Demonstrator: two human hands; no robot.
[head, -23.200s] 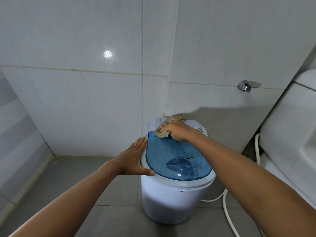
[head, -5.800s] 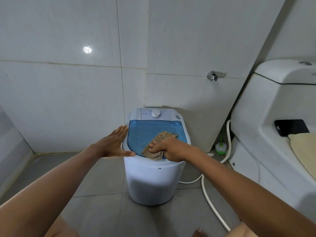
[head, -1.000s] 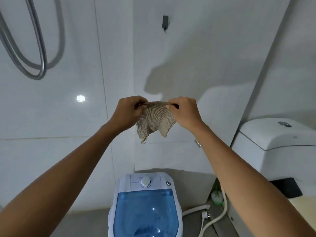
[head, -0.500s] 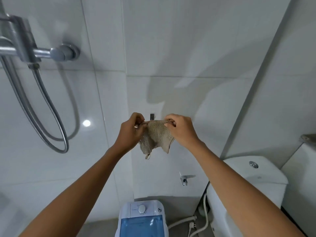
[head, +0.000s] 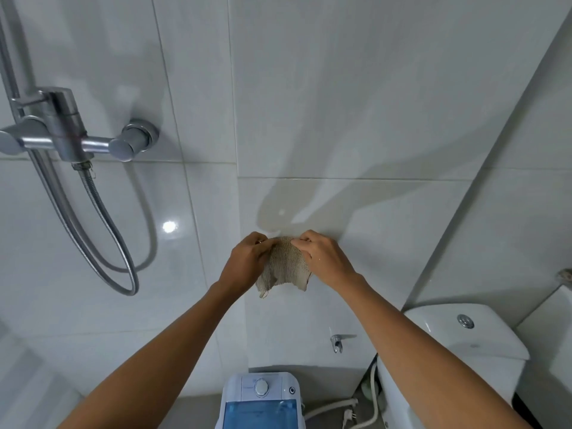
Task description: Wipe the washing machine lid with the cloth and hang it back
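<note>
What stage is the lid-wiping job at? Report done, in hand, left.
Done: wiping appears over; the washing machine lid sits below with no hand on it. In hand: left hand and right hand pinch the cloth by its top edge against the wall. Left: hooking it and letting go; the hook is hidden.

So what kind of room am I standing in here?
Most likely a home bathroom: a toilet cistern on the right, a shower mixer with hose on the tiled wall, and a small washing machine below.

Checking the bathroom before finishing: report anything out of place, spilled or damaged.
One oddity: a plug lies loose on the floor right of the washing machine, beside a white hose. Both hands hold the cloth against the wall; no spill or damage shows.
</note>
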